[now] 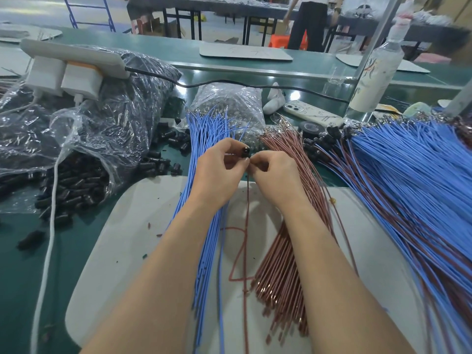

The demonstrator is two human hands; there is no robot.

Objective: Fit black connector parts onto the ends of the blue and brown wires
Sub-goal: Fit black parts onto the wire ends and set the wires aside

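Note:
My left hand [221, 169] pinches a small black connector part [245, 152] between thumb and fingertips at the centre of the view. My right hand [274, 173] pinches the top end of a single brown wire [247, 213] right beside the connector; the wire hangs down between my forearms. Under my left arm lies a bundle of blue wires [204, 139]. A bundle of brown wires [286, 154] lies under my right arm. Both bundles rest on a white board [122, 238].
A torn plastic bag [84, 139] spills loose black connectors [74, 185] at the left. A big heap of fitted blue and brown wires [408, 175] fills the right. Behind are a clear bag of terminals [229, 103], a phone [311, 112], a bottle [375, 72] and a white cable [49, 226].

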